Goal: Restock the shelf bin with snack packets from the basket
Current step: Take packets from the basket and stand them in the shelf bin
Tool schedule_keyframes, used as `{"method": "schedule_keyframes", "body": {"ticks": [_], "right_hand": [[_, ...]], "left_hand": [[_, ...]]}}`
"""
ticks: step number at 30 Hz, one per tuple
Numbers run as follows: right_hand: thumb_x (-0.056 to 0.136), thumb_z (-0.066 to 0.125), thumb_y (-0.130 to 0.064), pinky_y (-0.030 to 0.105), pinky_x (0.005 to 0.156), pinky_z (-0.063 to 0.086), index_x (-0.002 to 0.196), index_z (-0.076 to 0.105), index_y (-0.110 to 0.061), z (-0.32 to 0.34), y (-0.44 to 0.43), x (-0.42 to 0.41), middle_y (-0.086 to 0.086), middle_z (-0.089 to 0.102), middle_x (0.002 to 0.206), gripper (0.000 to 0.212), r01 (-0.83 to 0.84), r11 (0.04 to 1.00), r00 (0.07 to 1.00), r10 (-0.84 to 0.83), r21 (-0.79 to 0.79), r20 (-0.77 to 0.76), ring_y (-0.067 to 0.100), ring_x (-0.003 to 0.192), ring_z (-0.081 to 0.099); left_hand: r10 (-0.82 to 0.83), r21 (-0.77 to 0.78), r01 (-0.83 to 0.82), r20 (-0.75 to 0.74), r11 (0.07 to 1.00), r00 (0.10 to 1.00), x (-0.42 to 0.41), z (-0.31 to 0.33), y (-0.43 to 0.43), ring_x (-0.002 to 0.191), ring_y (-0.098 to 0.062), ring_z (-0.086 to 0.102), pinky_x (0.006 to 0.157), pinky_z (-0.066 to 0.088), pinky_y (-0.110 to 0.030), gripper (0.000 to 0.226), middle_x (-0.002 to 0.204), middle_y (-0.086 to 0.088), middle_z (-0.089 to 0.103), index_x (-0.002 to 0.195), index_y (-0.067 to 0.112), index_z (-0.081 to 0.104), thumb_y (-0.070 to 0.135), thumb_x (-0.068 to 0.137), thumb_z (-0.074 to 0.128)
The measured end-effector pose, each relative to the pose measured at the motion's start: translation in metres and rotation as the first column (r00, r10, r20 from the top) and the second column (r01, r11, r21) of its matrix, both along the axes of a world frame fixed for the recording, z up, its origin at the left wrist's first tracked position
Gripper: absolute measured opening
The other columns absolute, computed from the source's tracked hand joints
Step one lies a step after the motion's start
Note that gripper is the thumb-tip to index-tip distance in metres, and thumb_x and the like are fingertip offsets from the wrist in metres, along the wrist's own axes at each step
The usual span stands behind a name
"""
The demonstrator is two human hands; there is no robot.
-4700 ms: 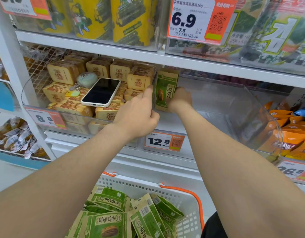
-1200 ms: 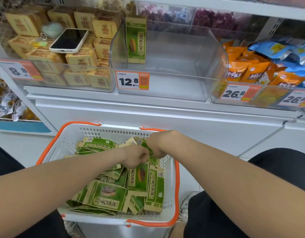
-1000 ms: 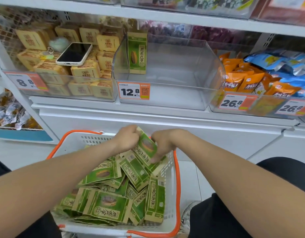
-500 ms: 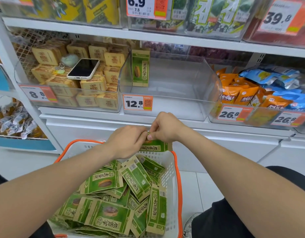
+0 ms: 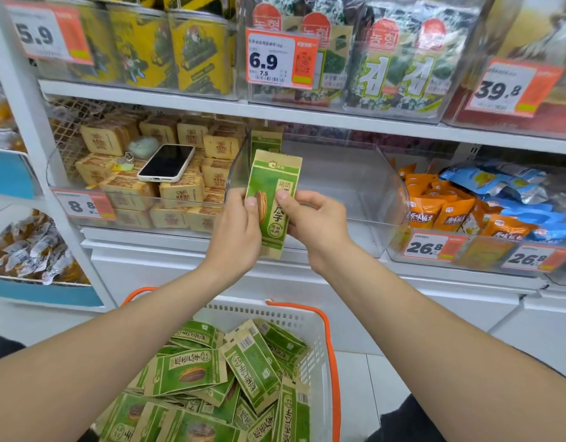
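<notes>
Clear shelf bin (image 5: 355, 186), near bare, one green packet (image 5: 265, 141) standing at left wall. Below, basket (image 5: 310, 355) heaped with same packets (image 5: 192, 371). Before bin, held packet (image 5: 272, 186) upright; left hand (image 5: 237, 231), right hand (image 5: 316, 221), fingers (image 5: 304, 198) clamped on side edges. Likely light, thin, crinkly.

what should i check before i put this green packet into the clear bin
1. Held packet gripped by left hand and right hand: ok
2. Held packet upright, front facing out: ok
3. Clear bin has free room right of the standing packet: ok
4. Standing packet leans firmly on the bin's left wall: cannot tell
5. Basket holds more packets: ok
</notes>
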State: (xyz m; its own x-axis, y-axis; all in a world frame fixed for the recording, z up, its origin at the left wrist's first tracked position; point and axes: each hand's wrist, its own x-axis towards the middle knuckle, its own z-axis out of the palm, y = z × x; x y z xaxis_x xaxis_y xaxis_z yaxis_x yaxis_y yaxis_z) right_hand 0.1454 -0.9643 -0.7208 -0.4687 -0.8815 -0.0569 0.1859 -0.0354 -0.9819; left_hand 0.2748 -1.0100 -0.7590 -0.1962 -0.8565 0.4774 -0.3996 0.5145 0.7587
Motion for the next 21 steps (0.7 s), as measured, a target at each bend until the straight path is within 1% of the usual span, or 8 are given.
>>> {"method": "schedule_keyframes", "body": {"ticks": [4,6,8,12,15,17,19,21], "right_hand": [[0.095,0.075,-0.012,0.037,0.068,0.065,0.104,0.07,-0.004,0.018,-0.012,-0.004,0.017,0.079,0.098,0.013,0.004,0.998,0.991,-0.013,0.07,0.134,0.024,0.077,0.075],[0.098,0.07,-0.014,0.035,0.063,0.065,0.105,0.072,-0.003,0.027,-0.022,-0.01,0.015,0.079,0.095,0.013,0.009,0.993,0.995,-0.022,0.12,0.102,0.022,0.071,0.075],[0.102,0.066,-0.018,0.04,0.067,0.066,0.107,0.071,-0.003,0.031,-0.036,-0.016,0.014,0.079,0.094,0.017,0.023,0.986,0.999,-0.029,0.164,0.034,0.024,0.073,0.076],[0.103,0.06,-0.032,0.054,0.087,0.061,0.107,0.064,-0.008,0.032,-0.065,-0.031,0.016,0.075,0.109,0.024,0.099,0.974,0.991,-0.078,0.206,-0.108,0.035,0.099,0.074],[0.102,0.057,-0.034,0.052,0.082,0.061,0.091,0.048,-0.012,0.033,-0.083,-0.044,0.016,0.071,0.112,0.026,0.171,0.963,0.968,-0.126,0.206,-0.215,0.036,0.098,0.072],[0.104,0.057,-0.037,0.046,0.076,0.062,0.098,0.041,-0.012,0.032,-0.097,-0.052,0.014,0.068,0.111,0.03,0.187,0.962,0.966,-0.143,0.199,-0.217,0.032,0.094,0.071],[0.101,0.062,-0.041,0.05,0.085,0.062,0.107,0.04,-0.014,0.03,-0.115,-0.058,0.013,0.066,0.117,0.036,0.184,0.961,0.967,-0.14,0.205,-0.213,0.031,0.101,0.069],[0.1,0.066,-0.037,0.04,0.097,0.054,0.122,0.046,-0.01,0.028,-0.132,-0.061,0.007,0.062,0.128,0.04,0.17,0.959,0.968,-0.119,0.229,-0.221,0.026,0.107,0.063]], "left_hand": [[0.046,-0.069,-0.035,0.17,0.997,0.984,-0.006,0.019,-0.012,0.087,-0.035,0.06,0.071,0.043,-0.045,0.036,0.098,-0.008,0.065,0.11,0.011,0.052,0.038,0.114,0.029],[0.086,-0.115,-0.054,0.294,0.992,0.952,-0.006,0.029,-0.023,0.089,-0.039,0.061,0.074,0.046,-0.046,0.045,0.096,-0.012,0.066,0.099,0.014,0.056,0.047,0.111,0.028],[0.109,-0.141,-0.057,0.393,0.988,0.913,-0.007,0.039,-0.033,0.101,-0.037,0.057,0.083,0.044,-0.045,0.049,0.102,-0.011,0.061,0.095,0.015,0.06,0.052,0.109,0.03],[0.142,-0.168,-0.068,0.486,0.983,0.862,-0.006,0.053,-0.046,0.114,-0.029,0.039,0.1,0.036,-0.049,0.037,0.12,-0.004,0.046,0.116,0.021,0.064,0.04,0.109,0.034],[0.146,-0.171,-0.057,0.571,0.984,0.808,-0.005,0.049,-0.06,0.12,-0.034,0.038,0.102,0.037,-0.049,0.035,0.132,-0.01,0.041,0.135,0.017,0.052,0.021,0.1,0.049],[0.181,-0.153,-0.108,0.624,0.982,0.76,-0.004,0.044,-0.068,0.121,-0.039,0.037,0.101,0.038,-0.049,0.044,0.136,-0.016,0.036,0.136,0.013,0.047,0.022,0.095,0.056],[0.201,-0.136,-0.147,0.643,0.98,0.739,-0.003,0.04,-0.077,0.122,-0.042,0.038,0.102,0.039,-0.051,0.053,0.139,-0.02,0.033,0.141,0.013,0.042,0.026,0.093,0.058],[0.126,-0.069,-0.105,0.576,0.992,0.808,-0.002,0.039,-0.088,0.121,-0.044,0.043,0.102,0.04,-0.052,0.063,0.141,-0.021,0.034,0.153,0.02,0.033,0.021,0.094,0.056]]}}
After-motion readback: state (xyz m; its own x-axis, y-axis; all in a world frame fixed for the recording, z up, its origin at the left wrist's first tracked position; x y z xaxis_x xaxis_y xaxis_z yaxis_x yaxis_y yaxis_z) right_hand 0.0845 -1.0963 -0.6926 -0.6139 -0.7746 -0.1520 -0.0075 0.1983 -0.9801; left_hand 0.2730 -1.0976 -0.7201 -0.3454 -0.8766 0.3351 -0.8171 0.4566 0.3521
